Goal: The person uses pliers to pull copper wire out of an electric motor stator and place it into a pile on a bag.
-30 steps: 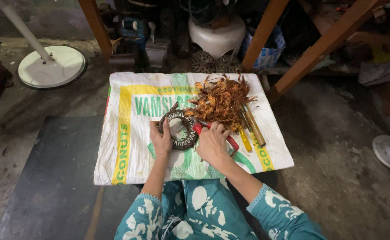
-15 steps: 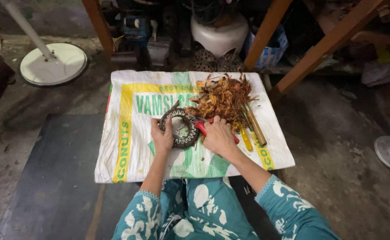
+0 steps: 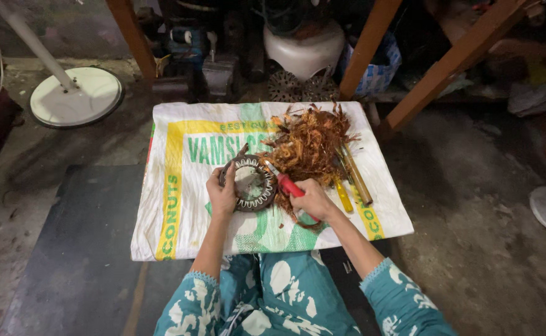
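A round metal motor stator ring (image 3: 248, 183) rests on a white woven sack (image 3: 180, 205) spread on the floor. My left hand (image 3: 222, 191) grips the ring's left side. My right hand (image 3: 313, 200) holds a red-handled tool (image 3: 287, 183) whose tip points into the ring's upper right edge. A tangled heap of stripped copper wire (image 3: 310, 143) lies on the sack just beyond the ring. Two yellow-handled tools (image 3: 351, 186) lie to the right of my right hand.
A white round fan base with its pole (image 3: 74, 96) stands at the back left. Wooden legs (image 3: 133, 37) and a slanted wooden brace (image 3: 453, 62) stand behind the sack, with a white pot (image 3: 304, 50) and clutter. A dark mat (image 3: 80, 261) lies left.
The view has shifted slightly. My right hand has moved a little to the right, and the red-handled tool now shows clearly at the ring's edge. My left hand stays on the ring.
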